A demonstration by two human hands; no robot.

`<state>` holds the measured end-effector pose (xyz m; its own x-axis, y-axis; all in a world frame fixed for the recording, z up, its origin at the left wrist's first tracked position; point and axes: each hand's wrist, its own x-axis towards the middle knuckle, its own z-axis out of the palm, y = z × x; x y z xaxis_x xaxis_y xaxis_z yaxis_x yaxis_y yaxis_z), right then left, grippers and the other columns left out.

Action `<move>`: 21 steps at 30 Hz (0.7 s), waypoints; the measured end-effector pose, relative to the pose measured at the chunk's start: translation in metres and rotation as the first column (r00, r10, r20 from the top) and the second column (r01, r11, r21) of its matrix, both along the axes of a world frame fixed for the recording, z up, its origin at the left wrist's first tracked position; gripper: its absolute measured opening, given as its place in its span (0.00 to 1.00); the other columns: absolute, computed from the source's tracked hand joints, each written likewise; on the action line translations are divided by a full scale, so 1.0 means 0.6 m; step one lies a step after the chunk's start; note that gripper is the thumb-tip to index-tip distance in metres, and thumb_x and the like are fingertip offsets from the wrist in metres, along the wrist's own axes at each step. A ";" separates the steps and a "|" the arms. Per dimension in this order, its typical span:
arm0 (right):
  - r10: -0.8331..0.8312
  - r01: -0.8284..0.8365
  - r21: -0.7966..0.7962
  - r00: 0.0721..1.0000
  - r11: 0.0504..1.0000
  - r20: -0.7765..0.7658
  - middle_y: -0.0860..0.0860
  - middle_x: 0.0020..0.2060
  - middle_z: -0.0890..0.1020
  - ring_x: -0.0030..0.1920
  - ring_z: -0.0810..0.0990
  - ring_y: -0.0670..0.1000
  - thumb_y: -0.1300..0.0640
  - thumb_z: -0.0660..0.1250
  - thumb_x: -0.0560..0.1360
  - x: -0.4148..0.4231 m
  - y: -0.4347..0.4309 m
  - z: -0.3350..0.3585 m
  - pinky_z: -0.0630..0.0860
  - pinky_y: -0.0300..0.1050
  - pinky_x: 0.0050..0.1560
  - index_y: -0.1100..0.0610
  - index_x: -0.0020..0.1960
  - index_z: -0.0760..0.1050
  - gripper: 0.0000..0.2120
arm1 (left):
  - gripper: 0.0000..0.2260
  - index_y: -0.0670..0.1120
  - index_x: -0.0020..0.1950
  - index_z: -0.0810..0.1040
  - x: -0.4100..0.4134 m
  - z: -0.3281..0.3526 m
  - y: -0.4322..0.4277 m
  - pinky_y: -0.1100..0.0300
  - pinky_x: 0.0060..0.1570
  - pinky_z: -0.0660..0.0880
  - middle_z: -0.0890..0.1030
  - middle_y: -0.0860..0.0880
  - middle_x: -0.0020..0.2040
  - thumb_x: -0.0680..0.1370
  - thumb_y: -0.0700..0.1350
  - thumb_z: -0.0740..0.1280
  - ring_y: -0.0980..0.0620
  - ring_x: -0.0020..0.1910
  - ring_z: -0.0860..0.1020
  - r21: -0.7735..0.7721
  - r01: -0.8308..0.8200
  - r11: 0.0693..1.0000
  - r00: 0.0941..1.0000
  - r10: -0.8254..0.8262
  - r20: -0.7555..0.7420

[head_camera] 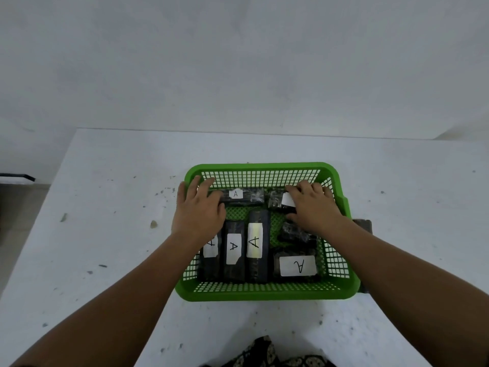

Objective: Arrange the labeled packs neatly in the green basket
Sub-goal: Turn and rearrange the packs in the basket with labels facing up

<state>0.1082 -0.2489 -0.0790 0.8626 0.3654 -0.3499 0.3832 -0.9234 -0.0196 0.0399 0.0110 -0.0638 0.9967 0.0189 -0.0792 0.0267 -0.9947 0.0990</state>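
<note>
A green mesh basket (pixel 264 294) stands on the white table and holds several black packs with white "A" labels. Three long packs (pixel 234 250) lie side by side at the front left, and a wide one (pixel 297 265) lies at the front right. Along the far wall lie a labeled pack (pixel 242 196) and another pack (pixel 277 201). My left hand (pixel 198 210) rests flat on the left end of the far pack, fingers spread over the basket's rim. My right hand (pixel 313 207) grips the far right pack, thumb under it. An unlabeled dark pack (pixel 296 233) lies below that hand.
A dark object (pixel 362 224) pokes out from behind the basket's right side. The white table (pixel 119 234) is speckled with small bits of debris. A white wall rises behind it. Patterned dark cloth (pixel 264 353) shows at the bottom edge.
</note>
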 end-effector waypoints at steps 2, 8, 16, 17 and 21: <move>-0.032 0.030 0.102 0.999 0.994 0.021 0.55 0.67 0.69 0.65 0.67 0.60 0.45 0.68 0.73 0.002 0.005 0.000 0.63 0.59 0.66 0.51 0.70 0.59 0.31 | 0.15 0.51 0.58 0.76 -0.002 0.000 0.000 0.38 0.72 0.51 0.70 0.47 0.70 0.76 0.53 0.56 0.43 0.74 0.60 -0.013 -0.019 1.000 1.000 0.019 0.010; -0.100 0.079 0.183 0.989 0.980 0.110 0.53 0.68 0.68 0.67 0.62 0.60 0.53 0.70 0.72 -0.007 0.005 0.000 0.61 0.60 0.66 0.47 0.65 0.64 0.25 | 0.15 0.52 0.53 0.79 0.000 -0.004 0.002 0.39 0.71 0.56 0.74 0.49 0.66 0.75 0.54 0.56 0.45 0.70 0.65 -0.024 -0.018 1.000 1.000 0.019 0.022; -0.101 0.081 0.382 0.994 0.920 0.030 0.55 0.56 0.75 0.56 0.72 0.57 0.54 0.62 0.76 -0.050 -0.008 0.023 0.71 0.53 0.55 0.53 0.60 0.73 0.13 | 0.14 0.51 0.51 0.80 -0.002 -0.004 0.002 0.42 0.70 0.58 0.77 0.50 0.62 0.75 0.54 0.57 0.47 0.66 0.69 -0.033 0.005 0.999 0.998 -0.003 0.068; -0.062 0.065 0.380 0.998 0.923 -0.022 0.55 0.54 0.76 0.54 0.73 0.57 0.55 0.61 0.77 -0.055 -0.013 0.025 0.73 0.52 0.53 0.54 0.58 0.74 0.11 | 0.14 0.51 0.51 0.80 -0.002 -0.002 0.002 0.43 0.71 0.57 0.77 0.50 0.61 0.75 0.53 0.57 0.47 0.65 0.70 -0.048 0.010 0.999 0.997 -0.006 0.080; -0.013 0.052 0.220 0.984 0.974 -0.175 0.57 0.55 0.75 0.55 0.74 0.59 0.56 0.59 0.77 -0.072 -0.030 0.020 0.74 0.53 0.54 0.55 0.60 0.76 0.13 | 0.11 0.49 0.53 0.79 -0.011 0.005 -0.005 0.43 0.72 0.55 0.78 0.49 0.59 0.76 0.48 0.60 0.46 0.65 0.69 -0.103 0.088 0.991 0.993 -0.079 0.086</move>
<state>0.0648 -0.2669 -0.0672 0.8091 0.4240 -0.4068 0.3263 -0.9000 -0.2890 0.0332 0.0083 -0.0610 0.9976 -0.0691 0.0052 -0.0687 -0.9768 0.2029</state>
